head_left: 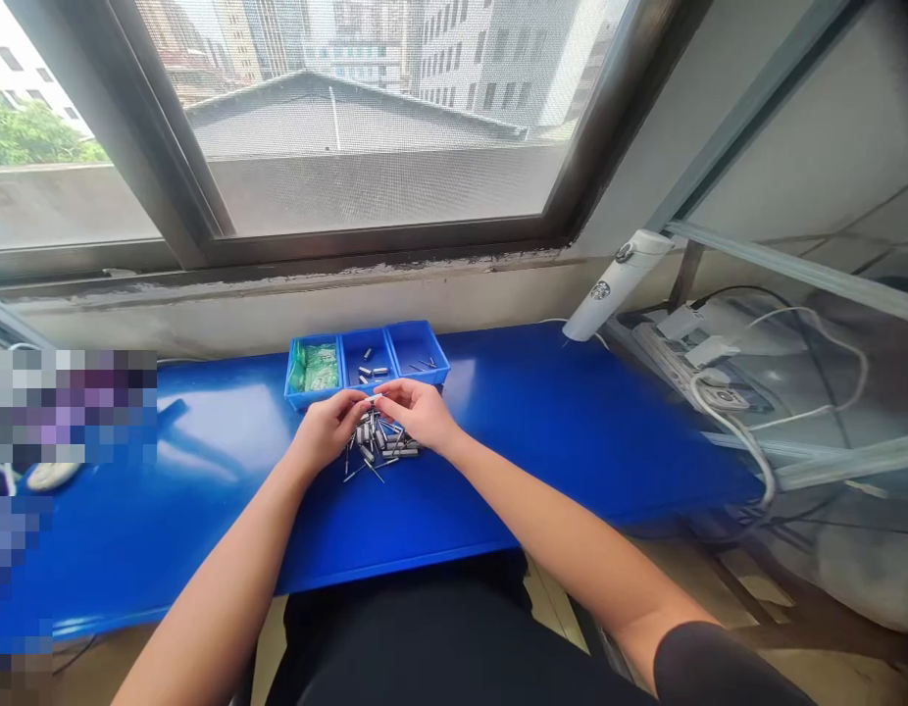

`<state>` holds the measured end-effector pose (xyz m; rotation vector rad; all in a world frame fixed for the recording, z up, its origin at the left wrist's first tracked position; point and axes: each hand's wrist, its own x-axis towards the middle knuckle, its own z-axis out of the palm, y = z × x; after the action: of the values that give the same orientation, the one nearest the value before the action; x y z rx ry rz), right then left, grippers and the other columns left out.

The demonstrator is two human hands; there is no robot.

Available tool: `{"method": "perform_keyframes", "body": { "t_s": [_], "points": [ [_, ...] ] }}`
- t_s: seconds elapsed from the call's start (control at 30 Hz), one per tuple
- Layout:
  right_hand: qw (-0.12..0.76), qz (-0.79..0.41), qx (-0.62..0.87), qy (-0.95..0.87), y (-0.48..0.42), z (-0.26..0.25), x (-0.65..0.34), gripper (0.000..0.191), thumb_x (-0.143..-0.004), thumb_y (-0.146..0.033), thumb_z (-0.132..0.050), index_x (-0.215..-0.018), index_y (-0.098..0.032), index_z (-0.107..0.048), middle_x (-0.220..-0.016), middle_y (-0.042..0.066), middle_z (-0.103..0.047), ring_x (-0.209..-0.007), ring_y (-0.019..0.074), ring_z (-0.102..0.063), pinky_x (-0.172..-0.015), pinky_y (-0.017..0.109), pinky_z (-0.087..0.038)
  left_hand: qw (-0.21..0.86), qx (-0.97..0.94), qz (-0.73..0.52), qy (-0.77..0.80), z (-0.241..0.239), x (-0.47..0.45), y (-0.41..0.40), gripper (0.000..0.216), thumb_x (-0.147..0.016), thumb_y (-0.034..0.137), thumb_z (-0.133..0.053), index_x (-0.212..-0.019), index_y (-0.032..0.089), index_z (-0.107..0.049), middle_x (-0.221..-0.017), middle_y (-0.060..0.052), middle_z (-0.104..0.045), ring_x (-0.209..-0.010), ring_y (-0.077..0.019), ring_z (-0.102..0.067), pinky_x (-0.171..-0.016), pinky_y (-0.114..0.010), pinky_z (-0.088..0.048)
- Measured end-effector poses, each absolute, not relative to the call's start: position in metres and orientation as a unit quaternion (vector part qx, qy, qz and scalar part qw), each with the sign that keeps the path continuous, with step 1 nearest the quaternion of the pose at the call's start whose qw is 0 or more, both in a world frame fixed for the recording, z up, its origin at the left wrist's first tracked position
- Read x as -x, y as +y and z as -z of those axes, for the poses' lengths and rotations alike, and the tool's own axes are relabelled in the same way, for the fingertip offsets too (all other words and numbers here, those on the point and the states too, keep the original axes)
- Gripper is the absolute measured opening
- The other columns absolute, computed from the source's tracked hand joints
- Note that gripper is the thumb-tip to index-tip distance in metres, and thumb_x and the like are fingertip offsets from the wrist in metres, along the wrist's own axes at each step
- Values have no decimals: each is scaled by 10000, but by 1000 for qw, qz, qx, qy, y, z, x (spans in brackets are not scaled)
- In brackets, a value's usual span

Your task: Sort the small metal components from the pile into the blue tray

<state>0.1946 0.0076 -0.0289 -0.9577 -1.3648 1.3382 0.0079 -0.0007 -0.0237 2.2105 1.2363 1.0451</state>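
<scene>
A small white piece point(375, 397), too small to name, is held between the fingertips of both hands. My left hand point(327, 424) pinches its left end, and my right hand point(419, 412) grips its right end. Just below lies a loose pile of metal cylinders and thin rods point(380, 438) on the blue tabletop. Behind the fingers stands a blue divided tray point(443, 373) with three compartments. Green plastic packaging point(320, 369) fills the left one, short metal cylinders point(373, 372) lie in the middle one, and thin pins point(425, 364) in the right one.
The blue table point(572, 422) runs along a window wall. A white tumbler point(616, 284) leans at its back right, near a power strip point(689, 363) and cables on a metal frame. At the left, a pale object point(55, 476) lies beside a blurred-out area.
</scene>
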Motion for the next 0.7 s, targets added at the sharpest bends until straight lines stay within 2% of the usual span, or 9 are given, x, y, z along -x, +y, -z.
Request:
{"method": "perform_keyframes", "body": {
  "t_s": [0.2, 0.4, 0.5, 0.63, 0.7],
  "points": [
    [483, -575, 406, -520, 9, 26, -196, 390, -663, -466, -800, -871, -160, -678, -683, 12, -670, -556, 109, -574, -551, 264, -514, 199, -787, -354, 464, 24, -8, -2, 312, -962, 366, -485, -1094, 157, -675, -628, 14, -617, -499, -98, -489, -504, -204, -386],
    [528, -569, 416, -473, 14, 30, -197, 388, -643, -413, -814, -895, -151, -679, -740, 38, -699, -665, 145, -645, -584, 269, -545, 163, -777, -307, 525, 24, -7, 0, 427, -945, 291, -486, -1335, 144, -582, -608, 17, -596, -500, -105, -480, -523, -212, -372],
    [538, -578, 404, -462, 18, 34, -197, 388, -670, -367, -802, -975, -162, -677, -856, 64, -731, -754, 171, -689, -668, 308, -585, 158, -774, -296, 537, 25, -6, 2, 438, -943, 292, -491, -1348, 148, -578, -601, 16, -588, -499, -108, -475, -524, -214, -368],
    [533, -584, 384, -477, 20, 36, -197, 432, -724, -310, -761, -1127, -197, -652, -1146, 101, -701, -883, 197, -711, -751, 357, -610, 164, -772, -301, 536, 27, -6, 2, 444, -939, 304, -495, -1346, 150, -584, -616, 12, -601, -503, -109, -482, -527, -214, -376],
    [519, -553, 400, -514, 18, 34, -198, 343, -774, -294, -709, -1096, -188, -666, -1126, 106, -707, -857, 194, -712, -746, 362, -605, 164, -771, -302, 537, 27, -5, 2, 439, -937, 304, -495, -1338, 154, -593, -593, 20, -586, -490, -107, -474, -519, -212, -369]
  ]
}}
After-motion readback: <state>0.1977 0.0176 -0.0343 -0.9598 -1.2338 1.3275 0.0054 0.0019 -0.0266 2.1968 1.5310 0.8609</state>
